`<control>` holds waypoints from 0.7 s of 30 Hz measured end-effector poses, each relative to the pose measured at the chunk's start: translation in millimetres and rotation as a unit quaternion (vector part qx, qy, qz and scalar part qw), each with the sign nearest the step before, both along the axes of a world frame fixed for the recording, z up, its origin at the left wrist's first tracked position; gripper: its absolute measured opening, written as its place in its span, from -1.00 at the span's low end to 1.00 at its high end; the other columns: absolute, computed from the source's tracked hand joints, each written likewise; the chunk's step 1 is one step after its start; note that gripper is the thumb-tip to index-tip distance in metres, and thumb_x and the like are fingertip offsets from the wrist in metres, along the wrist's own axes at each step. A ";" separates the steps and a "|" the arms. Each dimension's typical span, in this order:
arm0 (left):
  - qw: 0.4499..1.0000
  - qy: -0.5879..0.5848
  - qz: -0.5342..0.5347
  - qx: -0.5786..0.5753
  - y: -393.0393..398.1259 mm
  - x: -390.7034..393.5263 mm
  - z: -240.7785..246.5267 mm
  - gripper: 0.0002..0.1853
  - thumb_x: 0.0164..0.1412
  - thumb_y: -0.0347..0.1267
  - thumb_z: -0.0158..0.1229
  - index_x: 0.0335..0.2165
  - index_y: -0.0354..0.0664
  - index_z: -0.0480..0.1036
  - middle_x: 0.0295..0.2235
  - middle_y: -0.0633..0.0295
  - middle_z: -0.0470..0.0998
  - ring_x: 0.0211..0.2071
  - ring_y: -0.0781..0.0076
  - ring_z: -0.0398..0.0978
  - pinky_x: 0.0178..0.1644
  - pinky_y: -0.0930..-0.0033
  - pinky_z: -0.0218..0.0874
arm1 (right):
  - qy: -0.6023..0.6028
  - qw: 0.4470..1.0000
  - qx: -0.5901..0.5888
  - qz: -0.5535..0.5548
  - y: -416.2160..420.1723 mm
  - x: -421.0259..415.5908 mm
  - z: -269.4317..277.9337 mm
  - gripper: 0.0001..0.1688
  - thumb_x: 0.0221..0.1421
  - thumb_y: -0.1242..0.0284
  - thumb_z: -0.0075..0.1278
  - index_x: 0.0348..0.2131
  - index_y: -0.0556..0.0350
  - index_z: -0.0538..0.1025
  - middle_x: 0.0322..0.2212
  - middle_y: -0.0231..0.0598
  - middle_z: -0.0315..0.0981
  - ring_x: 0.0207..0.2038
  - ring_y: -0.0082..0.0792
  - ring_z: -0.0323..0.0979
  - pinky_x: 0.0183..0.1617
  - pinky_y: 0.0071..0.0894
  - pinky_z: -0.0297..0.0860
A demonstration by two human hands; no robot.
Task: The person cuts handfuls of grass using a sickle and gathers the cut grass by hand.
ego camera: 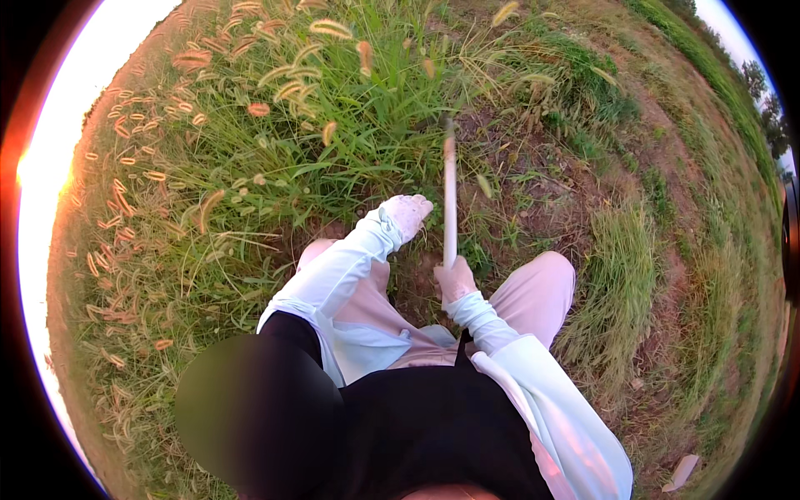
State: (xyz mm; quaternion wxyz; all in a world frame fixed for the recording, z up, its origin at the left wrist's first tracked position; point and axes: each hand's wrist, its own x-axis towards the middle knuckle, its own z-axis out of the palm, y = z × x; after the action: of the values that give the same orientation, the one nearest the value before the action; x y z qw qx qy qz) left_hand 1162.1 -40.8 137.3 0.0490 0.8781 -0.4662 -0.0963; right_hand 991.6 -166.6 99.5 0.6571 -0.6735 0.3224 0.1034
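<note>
My right hand is closed around the lower end of a pale wooden tool handle. The handle points away from me over the ground, and its far end, darker and blurred, reaches the edge of the tall grass; what head it bears cannot be made out. Left of the handle and apart from it, my left hand hangs over the weeds with its back up. Its fingers are partly bent, and whether anything lies under them is hidden. Both hands are between my bent knees.
Foxtail grass with bristly seed heads stands thick at the left and ahead. Bare brown soil with scattered weeds lies right of the handle. Flattened long grass is beside my right knee. A pale flat object lies at the lower right.
</note>
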 end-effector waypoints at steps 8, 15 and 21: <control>0.986 -0.144 -0.036 0.071 -33.5 42.2 -39.9 -0.42 0.15 -0.45 0.00 0.16 -0.24 0.20 0.23 -0.04 0.18 0.25 0.03 0.14 0.33 0.14 -0.06 | 0.042 0.933 -0.271 0.232 22.1 -27.2 -20.6 -0.62 0.00 0.37 0.00 -0.26 0.32 0.32 -0.41 0.32 0.47 -0.27 0.28 0.47 -0.18 0.08 0.38; 0.959 -0.065 0.213 0.176 -24.8 100.8 -49.2 -0.09 0.08 0.03 0.17 0.23 -0.30 0.07 0.30 -0.06 0.02 0.33 0.03 -0.05 0.39 0.12 -0.27 | 0.056 0.949 -0.176 0.254 2.9 -43.8 -26.3 -0.65 0.03 0.41 -0.01 -0.25 0.31 0.30 -0.50 0.10 0.48 -0.46 0.00 0.51 -0.38 -0.05 0.42; 0.927 -0.020 0.322 0.193 8.4 134.6 -57.5 0.11 -0.03 0.23 0.16 0.28 -0.23 -0.01 0.32 -0.04 -0.03 0.32 0.04 -0.02 0.36 0.08 -0.23 | 0.085 0.979 0.172 0.075 -10.2 -22.0 -4.4 -0.69 0.04 0.49 0.01 -0.24 0.22 0.27 -0.59 -0.30 0.33 -0.66 -0.53 0.30 -0.64 -0.45 0.29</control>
State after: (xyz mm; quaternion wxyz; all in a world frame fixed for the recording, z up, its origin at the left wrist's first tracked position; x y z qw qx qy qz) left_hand 1296.8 -32.4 79.8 -0.1021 0.9752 -0.1317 -0.1455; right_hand 969.6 -176.8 95.1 0.7239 -0.5613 0.3029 0.2629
